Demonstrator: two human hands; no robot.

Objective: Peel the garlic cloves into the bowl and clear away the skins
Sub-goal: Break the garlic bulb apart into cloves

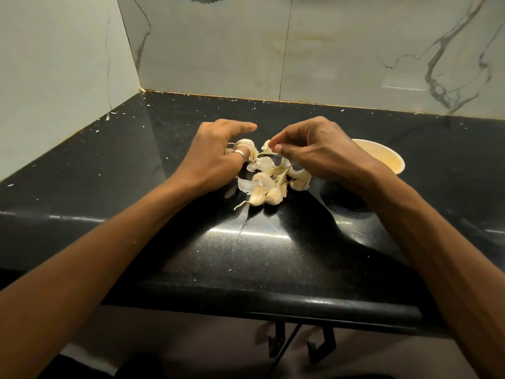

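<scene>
A heap of garlic cloves (266, 194) and papery skins (263, 164) lies in the middle of the black counter (191, 242). My left hand (216, 151), with a ring on one finger, holds part of a garlic head (246, 145) against the counter at the heap's left. Just right of it, my right hand (317, 149) pinches a piece of skin (266, 147) between thumb and fingertips above the heap. A cream bowl (382, 157) stands behind my right wrist, partly hidden by it.
Marble-patterned walls (328, 50) close the counter at the back and left, forming a corner. Small skin flecks are scattered over the counter near the back edge. The counter's rounded front edge (273, 302) runs below my forearms, with metal hooks beneath it.
</scene>
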